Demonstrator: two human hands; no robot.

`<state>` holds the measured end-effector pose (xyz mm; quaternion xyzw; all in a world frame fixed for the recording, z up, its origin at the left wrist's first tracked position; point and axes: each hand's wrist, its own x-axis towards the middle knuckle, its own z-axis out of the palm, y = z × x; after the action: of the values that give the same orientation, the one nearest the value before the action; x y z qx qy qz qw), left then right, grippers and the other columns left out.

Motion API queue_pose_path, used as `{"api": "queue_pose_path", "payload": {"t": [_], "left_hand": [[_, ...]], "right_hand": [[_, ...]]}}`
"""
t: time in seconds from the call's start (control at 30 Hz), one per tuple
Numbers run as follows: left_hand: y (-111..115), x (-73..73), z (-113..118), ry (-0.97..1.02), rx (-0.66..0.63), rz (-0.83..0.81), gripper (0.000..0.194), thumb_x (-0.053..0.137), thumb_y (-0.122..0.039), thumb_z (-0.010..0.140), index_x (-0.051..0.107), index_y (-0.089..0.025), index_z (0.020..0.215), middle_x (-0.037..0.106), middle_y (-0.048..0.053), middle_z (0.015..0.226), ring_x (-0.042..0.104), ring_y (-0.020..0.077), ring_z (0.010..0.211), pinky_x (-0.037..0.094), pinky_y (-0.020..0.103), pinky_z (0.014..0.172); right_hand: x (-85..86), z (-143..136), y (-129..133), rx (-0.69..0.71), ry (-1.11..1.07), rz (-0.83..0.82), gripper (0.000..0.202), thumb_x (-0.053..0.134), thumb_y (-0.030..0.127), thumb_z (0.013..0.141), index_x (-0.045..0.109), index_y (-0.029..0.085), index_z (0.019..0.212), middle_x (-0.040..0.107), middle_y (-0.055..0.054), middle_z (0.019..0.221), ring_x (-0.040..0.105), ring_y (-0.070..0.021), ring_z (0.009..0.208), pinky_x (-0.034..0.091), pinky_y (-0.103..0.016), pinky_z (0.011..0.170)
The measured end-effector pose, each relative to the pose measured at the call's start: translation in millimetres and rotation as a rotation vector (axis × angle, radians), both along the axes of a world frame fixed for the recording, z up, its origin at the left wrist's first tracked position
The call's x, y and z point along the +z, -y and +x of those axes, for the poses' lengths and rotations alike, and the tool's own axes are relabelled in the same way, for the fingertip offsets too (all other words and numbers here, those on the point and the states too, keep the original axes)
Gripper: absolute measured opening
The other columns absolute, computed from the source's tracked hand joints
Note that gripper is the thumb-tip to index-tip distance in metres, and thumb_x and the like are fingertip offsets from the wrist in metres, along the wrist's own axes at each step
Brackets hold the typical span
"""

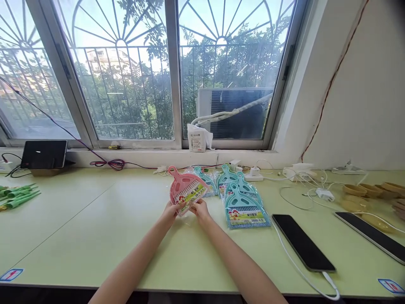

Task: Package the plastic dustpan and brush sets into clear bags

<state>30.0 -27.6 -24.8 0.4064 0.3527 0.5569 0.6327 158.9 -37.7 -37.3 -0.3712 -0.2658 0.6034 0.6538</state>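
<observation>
Both hands are closed on one pink dustpan (182,179), pinching it at its lower part: the left hand (170,210) at the lower left edge, the right hand (200,208) at the lower right. Some of the fingers are hidden. The dustpan is in the middle, above the desk (104,236), and its handle points away from the person, a little to the left. I cannot tell whether its far side touches the desk. It is in clear plastic, with white bristles and a yellow-green label in front.

Just beside it, on the right, several blue-green dustpans (242,202) lie on the desk, partly overlapping; the nearest has a similar label. Further right there is a black phone (303,242) with a white cable (292,258) plugged into its near end. Behind the desk, a tissue pack (196,140) stands on the window sill. Far on the left, a dark tablet (44,154) leans near the wall.
</observation>
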Motion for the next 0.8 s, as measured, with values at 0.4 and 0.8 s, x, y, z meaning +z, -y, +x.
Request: {"api": "queue_pose_path", "payload": {"t": [0.4,0.8], "left_hand": [[-0.8,0.0,-3.4,-0.008,-0.106,0.007,0.06,0.09,-0.016,0.051,0.069,-0.014,0.108,0.074,0.012,0.106,0.069,0.0297,0.1,0.056,0.038,0.09],[-3.3,16.6,-23.0,-0.161,-0.106,0.071,0.069,0.089,-0.026,0.052,0.066,-0.013,0.116,0.071,0.014,0.114,0.066,0.0317,0.108,0.056,0.035,0.087]], "right_hand": [[5.3,0.6,0.1,-0.048,0.034,-0.079,0.016,0.073,0.026,0.067,0.062,0.018,0.077,0.072,-0.003,0.07,0.07,-0.0169,0.062,0.06,-0.028,0.06],[22.7,-0.2,12.2,-0.027,0.309,-0.083,0.06,0.02,0.054,0.097,0.063,0.015,0.086,0.07,-0.009,0.074,0.069,-0.0187,0.061,0.055,-0.029,0.052]]}}
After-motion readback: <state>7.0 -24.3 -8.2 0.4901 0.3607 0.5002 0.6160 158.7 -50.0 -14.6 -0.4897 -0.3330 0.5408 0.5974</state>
